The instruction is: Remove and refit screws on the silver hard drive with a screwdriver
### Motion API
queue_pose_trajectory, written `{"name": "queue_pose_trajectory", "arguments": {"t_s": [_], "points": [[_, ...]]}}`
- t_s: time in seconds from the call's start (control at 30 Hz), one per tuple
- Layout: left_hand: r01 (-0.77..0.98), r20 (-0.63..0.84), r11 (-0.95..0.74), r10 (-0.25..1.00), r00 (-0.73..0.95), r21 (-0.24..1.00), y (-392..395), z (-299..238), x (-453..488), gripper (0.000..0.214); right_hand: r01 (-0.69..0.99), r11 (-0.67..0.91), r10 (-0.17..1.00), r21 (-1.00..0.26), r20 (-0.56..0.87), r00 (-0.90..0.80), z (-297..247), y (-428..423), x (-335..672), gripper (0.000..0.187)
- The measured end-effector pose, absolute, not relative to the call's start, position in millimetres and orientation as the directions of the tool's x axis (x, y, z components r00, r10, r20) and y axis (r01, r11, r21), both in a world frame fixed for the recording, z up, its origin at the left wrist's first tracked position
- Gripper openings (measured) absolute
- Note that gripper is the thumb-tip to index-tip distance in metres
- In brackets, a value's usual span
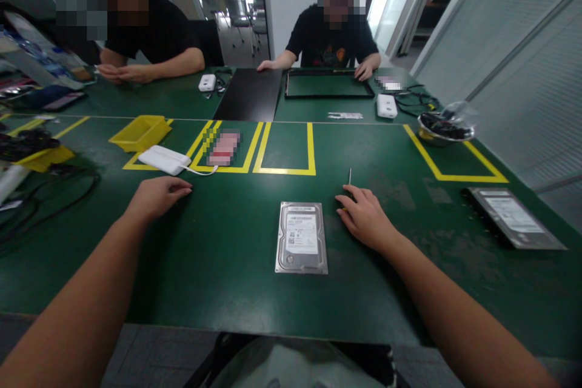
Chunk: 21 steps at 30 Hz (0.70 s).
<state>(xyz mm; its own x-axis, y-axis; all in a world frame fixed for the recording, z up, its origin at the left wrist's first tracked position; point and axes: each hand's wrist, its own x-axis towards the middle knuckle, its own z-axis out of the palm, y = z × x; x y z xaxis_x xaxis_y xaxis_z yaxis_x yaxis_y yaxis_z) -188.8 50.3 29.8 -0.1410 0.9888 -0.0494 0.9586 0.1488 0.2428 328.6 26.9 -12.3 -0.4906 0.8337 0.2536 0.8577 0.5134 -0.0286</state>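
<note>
A hard disk drive [302, 239] with a white label lies flat, label up, in front of me between my hands. My right hand [366, 215] rests just to its right, fingers curled round a screwdriver [350, 176]. Only its thin metal shaft and a bit of yellow handle show; the rest is hidden under the hand. My left hand [157, 201] is low over the table at left, fingers and thumb drawn together, with nothing visible in them. Nearest to it is a white power bank [163, 160] with a short white cable. A second hard drive [516, 218] lies at far right.
Yellow tape [284, 171] marks areas on the green table. A yellow bin [140, 132], a blurred pink item [225, 148] and a metal bowl [445, 130] stand beyond. Cables [27, 142] lie left. Across, one person touches a black panel [252, 94] and frame [330, 96]; another sits left.
</note>
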Motion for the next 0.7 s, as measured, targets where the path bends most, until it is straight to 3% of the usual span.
{"name": "queue_pose_trajectory", "arguments": {"t_s": [0.17,0.43,0.57,0.7], "points": [[0.989,-0.104,0.110,0.990,-0.099,0.104,50.0,29.5,-183.0,0.033,0.857,0.515,0.832,-0.024,0.254,-0.493,-12.8,27.6,329.2,0.036],[0.999,-0.110,0.034,0.993,-0.034,-0.006,50.1,32.0,-172.2,0.031,0.858,0.513,0.834,-0.021,0.251,-0.492,-12.1,26.7,328.6,0.036],[0.999,-0.092,0.042,0.995,-0.042,0.001,48.9,35.3,-162.3,0.026,0.858,0.513,0.834,-0.018,0.249,-0.493,-11.7,26.7,328.7,0.036],[0.996,-0.060,0.028,0.998,-0.022,0.085,44.7,39.6,-144.5,0.027,0.857,0.514,0.832,-0.018,0.251,-0.494,-12.2,27.3,328.6,0.036]]}}
